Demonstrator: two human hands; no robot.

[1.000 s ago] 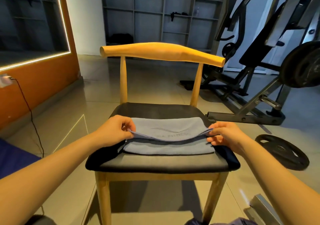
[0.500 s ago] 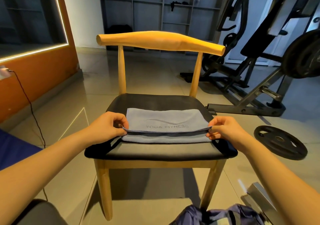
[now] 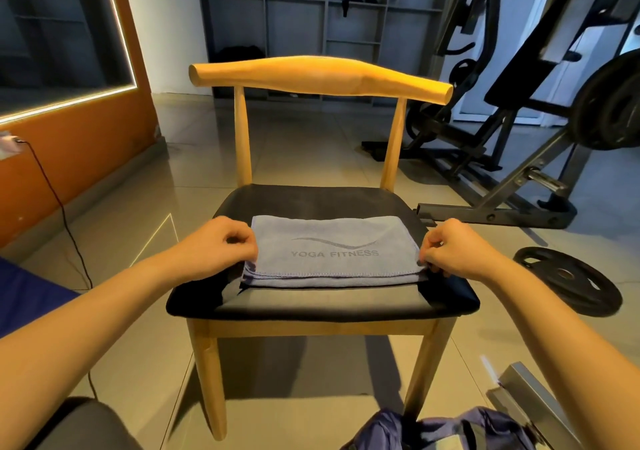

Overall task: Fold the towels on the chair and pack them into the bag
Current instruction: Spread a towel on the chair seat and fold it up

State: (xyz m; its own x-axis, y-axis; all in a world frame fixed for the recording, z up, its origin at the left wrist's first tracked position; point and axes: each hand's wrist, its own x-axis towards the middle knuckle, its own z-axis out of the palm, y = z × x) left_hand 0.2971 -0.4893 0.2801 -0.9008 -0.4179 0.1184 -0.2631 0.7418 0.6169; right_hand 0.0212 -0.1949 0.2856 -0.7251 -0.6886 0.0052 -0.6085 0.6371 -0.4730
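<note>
Nearest, at the lower edge of view: a crumpled purple-grey fabric bag [image 3: 443, 429] on the floor tiles, just in front of the chair; whether its mouth is open cannot be told.

Next: a light wooden chair with a black padded seat [image 3: 311, 203]. A dark cloth [image 3: 194, 297] hangs over the seat's front corners; whether it is another towel cannot be told.

On the seat lies a grey rectangular towel printed "YOGA FITNESS" [image 3: 332, 252], folded in layers, stitched hem facing the person. The left hand [image 3: 221, 248] pinches its left edge with curled fingers, and the right hand [image 3: 453, 248] pinches its right edge likewise.

Assessment: a fold is being laid flat. To do it well, set the top hem square on the layers beneath, keep both ends level and taut, then press flat before folding across.

Beyond: a black iron weight plate [image 3: 568, 279] on the floor, a black steel gym machine [image 3: 519, 103], and grey wall shelving [image 3: 311, 16].
</note>
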